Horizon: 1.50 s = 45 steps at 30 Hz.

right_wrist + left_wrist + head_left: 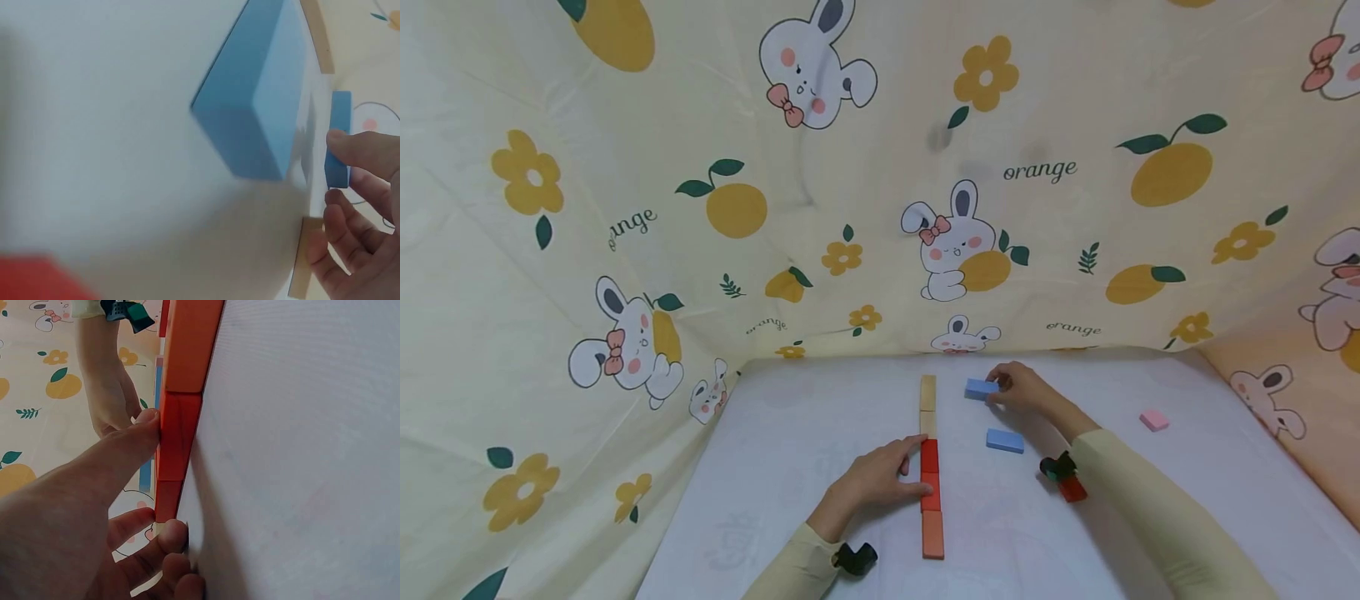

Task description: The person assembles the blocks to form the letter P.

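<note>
My right hand (1022, 390) pinches a blue block (977, 389) between thumb and fingers, right of the row's far end. In the right wrist view this blue block (338, 131) appears just off the table. My left hand (876, 475) lies beside a straight row of blocks. Its thumb (147, 422) and index fingertip touch the red blocks (929, 455), while the other fingers rest low by the table. Beyond the red pair come two plain wooden blocks (928, 393); an orange block (932, 535) forms the near end.
Another blue block (1004, 441) lies right of the row. A red block (1072, 489) sits partly under my right wrist, and a pink block (1153, 420) is farther right. One wooden block (303, 256) shows near my right fingers. A printed cloth (880, 233) encloses the white table (775, 433).
</note>
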{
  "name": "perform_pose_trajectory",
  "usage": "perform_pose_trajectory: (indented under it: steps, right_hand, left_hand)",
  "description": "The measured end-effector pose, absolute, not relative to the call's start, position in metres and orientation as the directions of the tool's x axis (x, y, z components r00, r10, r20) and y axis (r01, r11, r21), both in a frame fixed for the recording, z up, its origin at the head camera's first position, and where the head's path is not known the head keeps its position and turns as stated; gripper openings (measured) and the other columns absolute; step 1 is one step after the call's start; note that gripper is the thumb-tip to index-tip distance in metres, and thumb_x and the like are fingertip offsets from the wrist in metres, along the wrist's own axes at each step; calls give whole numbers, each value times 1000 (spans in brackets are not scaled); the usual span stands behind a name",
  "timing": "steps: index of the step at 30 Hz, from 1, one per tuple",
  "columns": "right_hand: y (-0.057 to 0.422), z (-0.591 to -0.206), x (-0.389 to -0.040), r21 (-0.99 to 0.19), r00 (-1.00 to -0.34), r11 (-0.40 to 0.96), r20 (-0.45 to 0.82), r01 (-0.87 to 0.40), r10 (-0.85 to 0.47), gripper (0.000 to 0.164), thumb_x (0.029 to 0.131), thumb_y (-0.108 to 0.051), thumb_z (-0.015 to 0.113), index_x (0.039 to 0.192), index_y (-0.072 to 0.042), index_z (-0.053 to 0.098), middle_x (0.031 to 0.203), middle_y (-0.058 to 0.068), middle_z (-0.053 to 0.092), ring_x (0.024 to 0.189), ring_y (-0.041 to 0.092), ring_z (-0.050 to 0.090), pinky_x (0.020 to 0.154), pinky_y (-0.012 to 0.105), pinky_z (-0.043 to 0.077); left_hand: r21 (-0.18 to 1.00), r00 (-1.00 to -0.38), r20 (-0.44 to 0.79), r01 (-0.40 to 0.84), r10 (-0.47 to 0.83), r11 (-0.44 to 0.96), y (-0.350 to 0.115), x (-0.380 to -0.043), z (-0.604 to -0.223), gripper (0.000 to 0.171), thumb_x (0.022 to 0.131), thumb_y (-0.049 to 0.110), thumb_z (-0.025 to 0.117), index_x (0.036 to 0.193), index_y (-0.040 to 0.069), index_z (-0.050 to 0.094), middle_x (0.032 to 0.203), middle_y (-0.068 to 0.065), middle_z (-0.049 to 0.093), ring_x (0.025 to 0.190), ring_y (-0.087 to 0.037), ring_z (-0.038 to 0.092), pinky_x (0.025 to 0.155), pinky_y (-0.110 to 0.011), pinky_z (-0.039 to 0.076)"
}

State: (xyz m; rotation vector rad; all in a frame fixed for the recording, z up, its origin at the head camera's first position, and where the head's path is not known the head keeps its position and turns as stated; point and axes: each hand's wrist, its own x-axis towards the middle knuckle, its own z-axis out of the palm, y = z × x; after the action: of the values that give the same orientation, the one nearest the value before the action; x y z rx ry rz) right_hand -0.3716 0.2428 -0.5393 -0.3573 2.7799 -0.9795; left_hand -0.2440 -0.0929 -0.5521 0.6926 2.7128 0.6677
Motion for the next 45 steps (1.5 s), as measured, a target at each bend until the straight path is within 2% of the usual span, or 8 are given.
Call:
perform_pose_trajectory:
  steps: [7, 13, 33, 45]
  right_hand:
    - [229, -546, -380, -663, -963, 738, -93, -129, -251, 34, 95, -17, 83, 125, -5, 72, 112, 12, 65, 102, 28, 59, 88, 40, 53]
    - [218, -549, -384, -672, -964, 726, -69, -146, -258, 32, 96, -13, 81, 124, -3, 72, 115, 14, 65, 106, 31, 59, 94, 46, 53]
    - [199, -552, -403, -675, -962, 733, -134, -88, -238, 35, 98, -9, 78, 131, -3, 70, 125, 17, 63, 114, 32, 58, 102, 48, 52]
    - [190, -553, -402, -665, -966, 735, -85, -128, -245, 33, 98, -7, 77, 129, -3, 71, 124, 18, 63, 110, 32, 57, 98, 48, 51]
  left_hand:
    - [483, -852, -138, 387, 505, 785, -92, -245, -553, 86, 90, 59, 82, 163, 29, 45, 92, 7, 53, 76, -4, 47, 62, -26, 37]
    - [481, -850, -146, 386, 506, 787, -91, -246, -554, 87, 90, 60, 81, 163, 29, 45, 92, 8, 53, 76, -5, 47, 62, -26, 37]
    - [487, -855, -171, 358, 490, 796, -92, -247, -552, 87, 90, 61, 81, 163, 30, 45, 93, 6, 55, 77, -5, 47, 61, -26, 36]
    - [483, -855, -171, 360, 490, 798, -91, -248, -555, 88, 89, 61, 81, 163, 32, 44, 91, 8, 53, 77, -5, 48, 61, -27, 37]
